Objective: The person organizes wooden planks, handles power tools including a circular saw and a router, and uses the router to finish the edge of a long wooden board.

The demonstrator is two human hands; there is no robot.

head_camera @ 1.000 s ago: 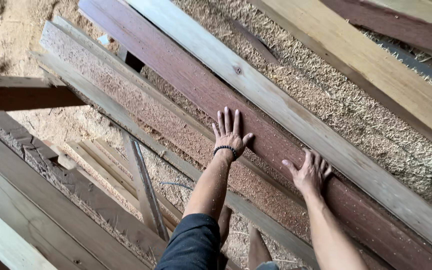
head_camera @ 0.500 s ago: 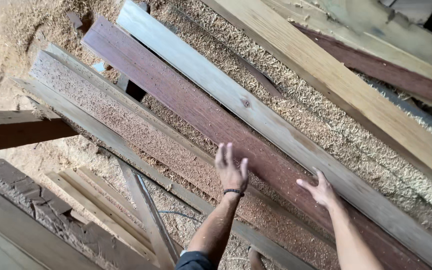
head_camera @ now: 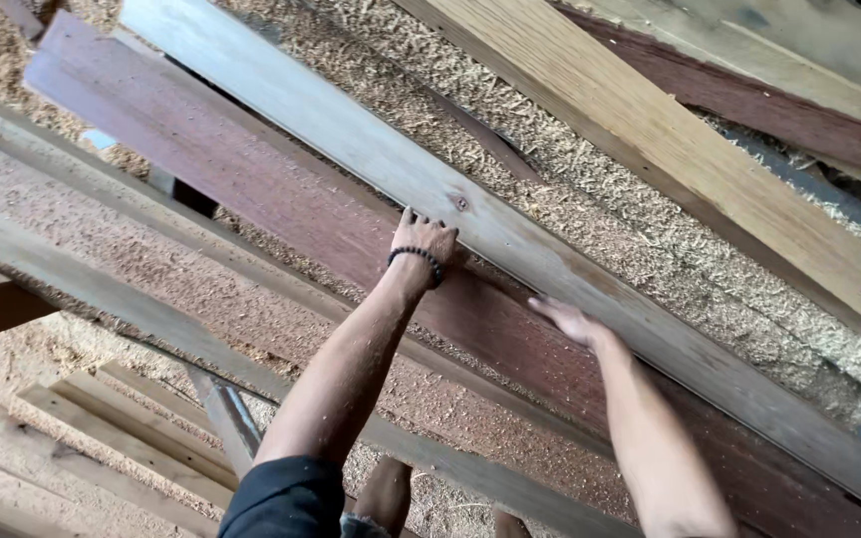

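Long planks [head_camera: 281, 189] lie across the sawdust-covered floor [head_camera: 590, 169].

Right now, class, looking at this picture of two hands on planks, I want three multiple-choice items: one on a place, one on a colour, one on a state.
1. Where do the left hand's fingers rest?
A. On the edge of the pale plank
B. On the sawdust floor
C. On a metal bar

2. What colour is the plank under the left wrist?
A. Bright green
B. Reddish brown
C. White

3. How is the right hand?
A. Closed in a fist round a tool
B. Open, fingers stretched along the planks
C. Out of view

Answers: 1 A, the fingers curl against the pale plank's lower edge. 2 B, the wide board beneath the beaded wristband is reddish brown. 3 B, its fingers lie flat and hold nothing.
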